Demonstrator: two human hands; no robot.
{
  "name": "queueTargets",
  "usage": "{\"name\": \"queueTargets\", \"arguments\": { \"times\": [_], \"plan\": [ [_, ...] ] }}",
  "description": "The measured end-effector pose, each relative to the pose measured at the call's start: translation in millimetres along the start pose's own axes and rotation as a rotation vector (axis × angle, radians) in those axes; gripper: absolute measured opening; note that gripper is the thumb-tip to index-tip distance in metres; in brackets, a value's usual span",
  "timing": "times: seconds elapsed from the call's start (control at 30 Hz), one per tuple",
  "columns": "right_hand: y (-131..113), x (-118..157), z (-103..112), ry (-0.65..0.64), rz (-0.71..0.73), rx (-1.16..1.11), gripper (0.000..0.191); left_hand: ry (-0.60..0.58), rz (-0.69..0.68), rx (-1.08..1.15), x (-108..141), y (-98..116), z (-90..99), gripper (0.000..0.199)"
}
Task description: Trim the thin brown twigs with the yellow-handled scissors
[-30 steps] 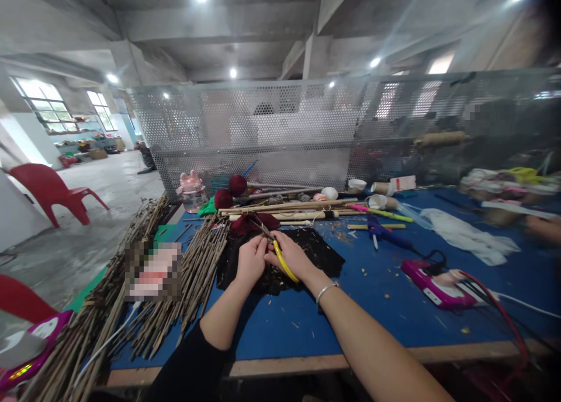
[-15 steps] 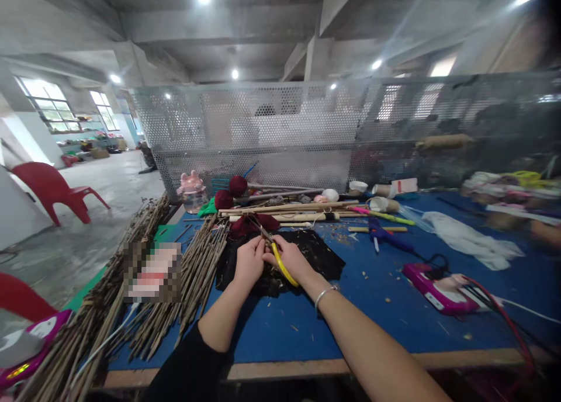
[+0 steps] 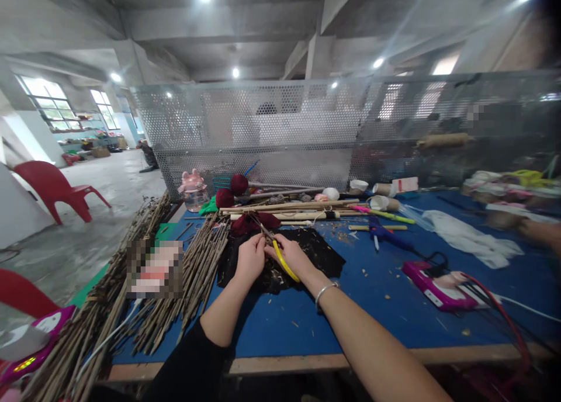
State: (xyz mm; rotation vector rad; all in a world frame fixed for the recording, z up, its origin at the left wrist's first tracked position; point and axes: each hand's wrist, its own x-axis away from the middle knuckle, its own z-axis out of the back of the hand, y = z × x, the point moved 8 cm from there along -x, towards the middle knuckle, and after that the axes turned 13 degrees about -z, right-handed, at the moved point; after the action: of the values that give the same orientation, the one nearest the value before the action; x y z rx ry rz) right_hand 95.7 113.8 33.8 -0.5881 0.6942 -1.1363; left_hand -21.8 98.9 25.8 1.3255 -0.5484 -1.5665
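My right hand is closed round yellow-handled scissors. Their metal blades point forward and a little left, past my fingertips. Close against it, my left hand is closed, its fingertips pinched at the blades; whatever they hold is too small and covered to make out. Both hands are over a black cloth strewn with pale chips. Just beyond the blades lies a dark red cloth. Many thin cut sticks are heaped left of my left hand.
Long twigs run along the table's left edge. Behind the black cloth are wooden rods and dark red yarn balls. To the right are a blue glue gun, a purple power strip and a plastic bag. Another person's hand shows far right.
Both my hands stay together over the black cloth with the scissors, almost unmoved. The view has shifted very slightly. At the far right, the other person's hand has moved a little left.
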Motion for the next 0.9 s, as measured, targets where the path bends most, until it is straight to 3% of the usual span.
{"name": "queueTargets", "arguments": {
  "times": [0.3,0.43,0.67,0.9],
  "plan": [
    [5,-3,4,-0.005,0.016,-0.087,0.033,0.087,0.061,0.121,0,-5,2.4,0.026],
    [8,-4,5,-0.004,0.017,-0.079,0.035,0.122,0.061,0.05,-1,-6,8.0,0.021],
    [8,-5,8,-0.064,0.038,0.022,0.034,0.108,0.036,0.029,-1,-5,8.9,0.021],
    [10,-1,9,-0.047,-0.062,0.164,0.042,0.066,0.01,0.025,0,-2,4.2,0.02]
  ]
}}
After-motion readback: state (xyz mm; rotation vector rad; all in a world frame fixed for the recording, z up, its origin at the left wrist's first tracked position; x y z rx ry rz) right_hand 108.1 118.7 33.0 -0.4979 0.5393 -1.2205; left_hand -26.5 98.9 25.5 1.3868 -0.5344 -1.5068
